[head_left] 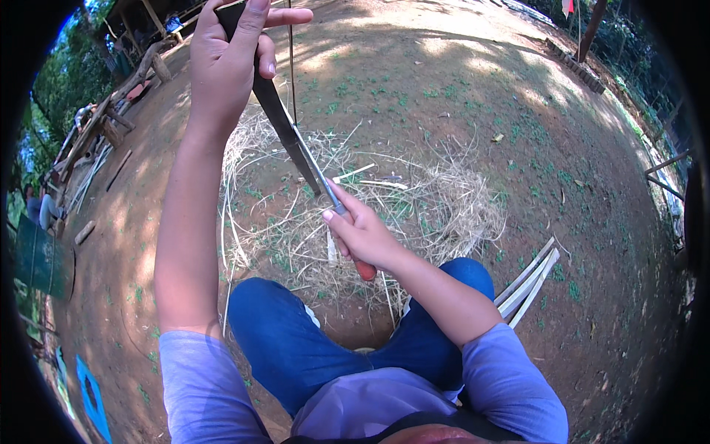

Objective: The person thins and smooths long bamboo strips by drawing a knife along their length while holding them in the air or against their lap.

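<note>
R hand [360, 238] is clenching a knife [325, 185] by its reddish handle, w/ the blade running up and away from it onto a dark strip [277, 111]. Farther out, L hand [229, 55] is gripping the strip's top end, arm stretched. Strip looks thin, stiff but springy, prob. light w/ sharp edges; best taken near the ends. Shavings [444, 200] are lying beyond R hand, slats [529, 285] to its right.

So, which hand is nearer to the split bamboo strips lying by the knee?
Right. The right hand holds the knife low, left of the strips; the left hand is raised far up, gripping the dark strip.
</note>
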`<action>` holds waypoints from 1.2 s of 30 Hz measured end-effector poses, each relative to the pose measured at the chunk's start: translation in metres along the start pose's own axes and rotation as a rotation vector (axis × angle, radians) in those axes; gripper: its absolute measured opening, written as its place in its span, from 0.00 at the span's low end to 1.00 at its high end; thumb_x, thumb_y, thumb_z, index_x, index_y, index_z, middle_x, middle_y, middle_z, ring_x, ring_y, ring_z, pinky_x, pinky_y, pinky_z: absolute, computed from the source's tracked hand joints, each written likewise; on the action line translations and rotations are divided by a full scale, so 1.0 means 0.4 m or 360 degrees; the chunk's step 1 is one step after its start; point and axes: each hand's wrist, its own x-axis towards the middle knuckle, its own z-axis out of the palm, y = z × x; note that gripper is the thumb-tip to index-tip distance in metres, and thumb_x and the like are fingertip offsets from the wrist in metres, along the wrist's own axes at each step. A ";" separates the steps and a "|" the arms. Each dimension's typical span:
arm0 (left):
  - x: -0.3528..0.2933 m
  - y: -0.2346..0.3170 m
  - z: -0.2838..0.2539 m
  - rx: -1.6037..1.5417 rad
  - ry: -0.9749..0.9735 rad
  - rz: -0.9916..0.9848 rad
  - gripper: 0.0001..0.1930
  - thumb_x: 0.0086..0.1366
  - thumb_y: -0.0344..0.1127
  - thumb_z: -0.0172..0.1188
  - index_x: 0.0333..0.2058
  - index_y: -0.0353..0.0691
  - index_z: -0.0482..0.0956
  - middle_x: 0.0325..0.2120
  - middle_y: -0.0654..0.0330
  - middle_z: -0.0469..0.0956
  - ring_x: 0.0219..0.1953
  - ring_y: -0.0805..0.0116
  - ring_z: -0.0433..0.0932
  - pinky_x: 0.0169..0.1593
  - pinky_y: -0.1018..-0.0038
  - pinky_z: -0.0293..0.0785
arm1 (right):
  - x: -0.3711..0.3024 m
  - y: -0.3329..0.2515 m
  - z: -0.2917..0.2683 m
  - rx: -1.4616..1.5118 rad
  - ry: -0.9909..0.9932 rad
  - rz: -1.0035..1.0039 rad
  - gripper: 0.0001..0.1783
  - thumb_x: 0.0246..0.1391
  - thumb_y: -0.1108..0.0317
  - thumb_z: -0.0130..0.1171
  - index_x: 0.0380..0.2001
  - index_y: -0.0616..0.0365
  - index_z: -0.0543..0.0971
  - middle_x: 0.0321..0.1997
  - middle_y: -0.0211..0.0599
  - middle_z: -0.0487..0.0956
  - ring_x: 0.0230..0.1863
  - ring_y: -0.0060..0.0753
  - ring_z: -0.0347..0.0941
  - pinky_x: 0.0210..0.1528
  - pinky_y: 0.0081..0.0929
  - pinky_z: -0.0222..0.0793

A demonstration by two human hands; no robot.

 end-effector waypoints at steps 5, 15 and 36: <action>0.006 -0.028 -0.003 -0.0038 -0.0013 0.0092 0.08 0.79 0.42 0.51 0.44 0.44 0.69 0.32 0.48 0.86 0.11 0.80 0.70 0.17 0.83 0.67 | 0.006 0.007 -0.001 0.0342 -0.0004 0.0070 0.38 0.71 0.61 0.55 0.78 0.48 0.52 0.19 0.20 0.68 0.17 0.15 0.67 0.20 0.20 0.65; -0.005 0.004 0.019 -0.0028 -0.0081 0.0026 0.08 0.79 0.41 0.51 0.44 0.43 0.69 0.29 0.48 0.86 0.11 0.81 0.69 0.16 0.84 0.65 | -0.035 -0.026 0.031 0.0000 0.0090 -0.0091 0.38 0.71 0.62 0.55 0.78 0.48 0.52 0.18 0.18 0.66 0.16 0.14 0.65 0.20 0.19 0.64; 0.012 -0.048 -0.039 -0.0017 0.0040 0.0188 0.08 0.80 0.41 0.50 0.45 0.44 0.68 0.36 0.39 0.85 0.12 0.80 0.69 0.17 0.84 0.65 | -0.023 -0.134 0.015 -0.0133 -0.0024 -0.0288 0.39 0.68 0.67 0.57 0.78 0.47 0.56 0.18 0.14 0.57 0.20 0.10 0.56 0.27 0.18 0.54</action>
